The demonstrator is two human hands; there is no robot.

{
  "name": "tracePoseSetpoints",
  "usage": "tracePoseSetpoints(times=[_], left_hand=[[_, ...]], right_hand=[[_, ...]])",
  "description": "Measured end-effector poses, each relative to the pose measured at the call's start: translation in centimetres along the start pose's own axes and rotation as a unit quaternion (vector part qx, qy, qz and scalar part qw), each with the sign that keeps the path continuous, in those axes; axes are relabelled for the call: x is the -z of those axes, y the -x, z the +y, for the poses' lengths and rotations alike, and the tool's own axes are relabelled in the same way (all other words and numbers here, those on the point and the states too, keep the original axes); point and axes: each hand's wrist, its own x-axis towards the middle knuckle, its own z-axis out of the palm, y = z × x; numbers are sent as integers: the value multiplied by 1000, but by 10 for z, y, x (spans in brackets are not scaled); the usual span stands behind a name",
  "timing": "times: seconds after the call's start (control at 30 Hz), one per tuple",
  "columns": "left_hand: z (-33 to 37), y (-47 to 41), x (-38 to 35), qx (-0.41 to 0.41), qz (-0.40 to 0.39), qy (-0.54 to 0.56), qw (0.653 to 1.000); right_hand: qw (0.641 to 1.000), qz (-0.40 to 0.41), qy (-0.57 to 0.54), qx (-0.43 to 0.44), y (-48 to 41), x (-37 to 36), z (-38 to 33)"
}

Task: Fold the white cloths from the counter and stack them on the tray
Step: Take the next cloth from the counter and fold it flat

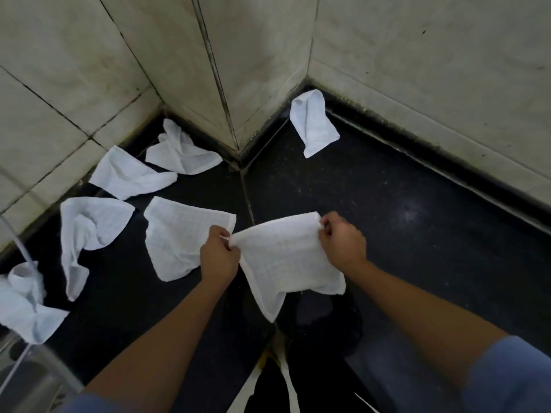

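I hold one white cloth up over the black counter, stretched between both hands. My left hand pinches its left top corner and my right hand pinches its right top corner; the rest hangs down toward me. Several more white cloths lie loose on the counter: a flat one just left of my left hand, crumpled ones at the left, and one by the far wall. No tray is in view.
Tiled walls form a protruding corner at the back of the counter. A steel sink edge and a thin faucet pipe sit at the lower left. White apron straps hang below at the bottom centre.
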Motion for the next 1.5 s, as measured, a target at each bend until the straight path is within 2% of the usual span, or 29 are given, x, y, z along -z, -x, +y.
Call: tracePoseSetpoints(times=[0.13, 0.2, 0.27, 0.33, 0.4, 0.47, 0.5, 0.63, 0.7, 0.77, 0.83, 1.0, 1.13, 1.23, 1.37, 1.5], left_hand=[[12, -2, -8, 4, 9, 0, 1000], [6, 14, -13, -33, -25, -55, 998], [-6, 40, -19, -95, -86, -120, 984], [-23, 68, -28, -174, -151, -154, 961], [-37, 89, -34, -250, -199, -193, 928], [-49, 96, -38, -311, -204, -246, 895], [-52, 94, -38, -325, -201, -270, 884], [-48, 89, -39, -352, -183, -351, 848], [-46, 88, -40, -346, -177, -372, 843], [-45, 87, -38, -328, -200, -363, 849], [-46, 88, -35, -309, -229, -348, 855], [-51, 99, -22, -278, -323, -320, 846], [-42, 94, -6, -235, -373, -272, 855], [-28, 74, 4, -224, -342, -232, 883], [-3, 34, 7, -194, -205, -177, 943], [6, 1, -2, -144, -154, -189, 959]], right_hand=[[998, -36, 9, -42, -4, 8, 15], [997, -35, 20, -58, 4, 13, 23], [999, -6, 17, -37, 23, 17, 31], [999, 12, 11, 42, 51, 18, 38], [986, -4, 36, 161, 83, 10, 46], [965, -53, 106, 235, 107, -1, 56], [957, -75, 139, 242, 112, -5, 60], [952, -81, 235, 180, 97, -6, 53], [950, -101, 248, 158, 90, -2, 46], [951, -124, 239, 151, 89, -1, 48], [954, -96, 223, 173, 95, 5, 51], [944, -118, 221, 215, 123, 1, 79], [963, -194, 139, 127, 125, 22, 77], [975, -205, 62, 59, 101, 46, 67], [988, -152, -2, 17, 51, 62, 51], [993, -118, 0, -14, 8, 50, 35]])
